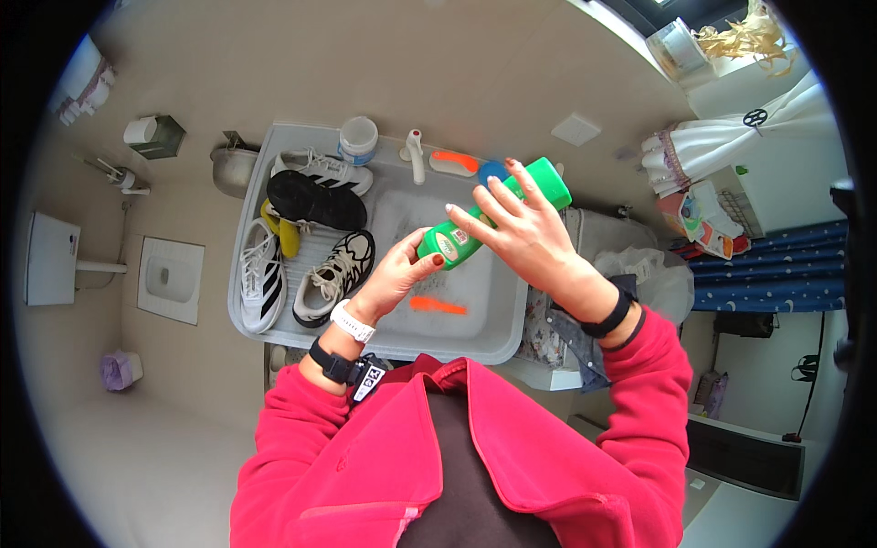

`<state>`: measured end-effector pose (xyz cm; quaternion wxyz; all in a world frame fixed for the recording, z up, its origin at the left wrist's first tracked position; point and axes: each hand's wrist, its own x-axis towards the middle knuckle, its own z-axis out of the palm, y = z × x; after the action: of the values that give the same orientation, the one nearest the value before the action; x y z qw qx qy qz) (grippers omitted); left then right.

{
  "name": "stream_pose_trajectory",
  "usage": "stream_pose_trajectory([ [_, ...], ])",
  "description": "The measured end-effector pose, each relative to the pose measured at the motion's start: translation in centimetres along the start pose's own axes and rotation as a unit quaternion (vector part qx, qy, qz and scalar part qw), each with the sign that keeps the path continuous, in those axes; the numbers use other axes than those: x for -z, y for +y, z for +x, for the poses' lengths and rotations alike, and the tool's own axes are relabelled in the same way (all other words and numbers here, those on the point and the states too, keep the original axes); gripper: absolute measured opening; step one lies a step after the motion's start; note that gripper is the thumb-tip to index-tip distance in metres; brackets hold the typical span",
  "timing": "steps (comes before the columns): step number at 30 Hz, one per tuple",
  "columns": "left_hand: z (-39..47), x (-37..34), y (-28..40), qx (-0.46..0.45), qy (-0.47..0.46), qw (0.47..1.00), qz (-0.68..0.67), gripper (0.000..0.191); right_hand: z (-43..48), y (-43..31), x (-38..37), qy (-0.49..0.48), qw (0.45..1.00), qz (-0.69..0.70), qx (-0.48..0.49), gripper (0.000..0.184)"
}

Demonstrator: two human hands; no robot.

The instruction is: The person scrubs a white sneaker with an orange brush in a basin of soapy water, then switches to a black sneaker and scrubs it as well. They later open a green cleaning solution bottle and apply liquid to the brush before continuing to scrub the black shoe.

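A green plastic bottle (449, 241) is held aslant over the grey laundry sink (473, 342). My left hand (399, 277) grips its lower left end, thumb in front. The fingers of my right hand (531, 236) lie over its middle and upper part, near the green cap. Beneath, an orange brush (438, 305) lies in the basin. To the left, on the ribbed part, are a white sneaker with black stripes (262, 277), a black and cream sneaker (336, 277), a yellow item (288, 236) and another white sneaker (342, 175) with a black shoe (316, 200) on it.
Along the sink's back edge stand a white tub (357, 139), a white faucet (414, 156), an orange and white brush (453, 163) and a blue round item (492, 172). Right of the sink are grey cloth (582, 353) and a clear plastic bag (661, 284). A metal basin (233, 171) is at the left.
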<state>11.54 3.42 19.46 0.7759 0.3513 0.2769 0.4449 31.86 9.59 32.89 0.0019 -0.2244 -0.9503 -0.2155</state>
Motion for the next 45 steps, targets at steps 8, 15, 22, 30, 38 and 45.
stream_pose_trajectory([
  [8, -0.5, -0.3, 3.5, -0.112, -0.001, 0.994, -0.018, 0.057, -1.1, -3.5, -1.0, 0.335, 0.647, 0.604, -0.324, 0.091],
  [15, 0.6, -1.4, 2.5, -0.151, -0.004, 0.988, -0.004, 0.058, 3.5, -1.4, 1.8, 0.311, 0.441, 0.793, -0.281, 0.042],
  [22, 1.1, -0.2, 3.0, 0.029, -0.040, 0.895, -0.443, 0.079, 4.5, -0.8, 4.9, 0.429, 0.592, 0.667, -0.146, 0.027],
  [30, -0.5, -1.0, 5.7, 0.035, -0.081, 0.923, -0.374, 0.077, 4.6, -1.5, -1.1, 0.390, 0.458, 0.765, -0.231, 0.041],
  [38, -0.5, -2.0, 6.1, 0.033, -0.094, 0.919, -0.382, 0.074, 3.9, -0.7, -1.1, 0.434, 0.397, 0.754, -0.292, 0.044],
  [45, -0.1, -2.5, 6.2, 0.038, -0.111, 0.923, -0.366, 0.074, 2.3, 0.2, -1.3, 0.434, 0.378, 0.759, -0.304, 0.044],
])
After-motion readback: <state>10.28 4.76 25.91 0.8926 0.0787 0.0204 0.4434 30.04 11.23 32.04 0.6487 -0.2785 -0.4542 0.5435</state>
